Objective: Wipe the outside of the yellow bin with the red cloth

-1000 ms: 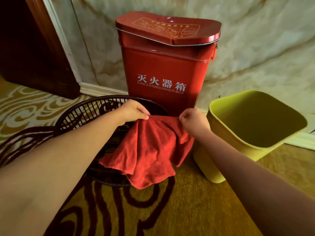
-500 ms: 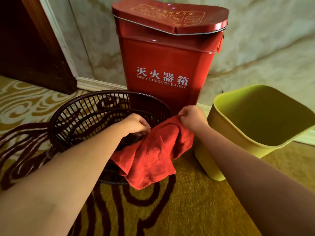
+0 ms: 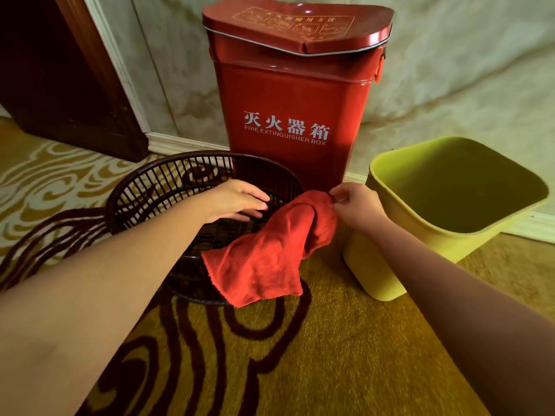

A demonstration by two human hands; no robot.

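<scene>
The red cloth (image 3: 264, 256) hangs crumpled over the near rim of a dark wire basket, its top corner pinched by my right hand (image 3: 354, 207). The yellow bin (image 3: 387, 265) stands upright and empty on the carpet just right of that hand, tilted away in the wide view. My left hand (image 3: 237, 201) hovers over the basket's opening with fingers spread, close to the cloth but not holding it.
A dark wire basket (image 3: 144, 190) sits on the patterned carpet at centre left. A tall red fire extinguisher box (image 3: 288, 94) stands against the marble wall behind. A dark wooden door frame (image 3: 60, 85) is at the far left.
My left hand has let go of the cloth and opened over the basket. The cloth now hangs from my right hand alone and has bunched up.
</scene>
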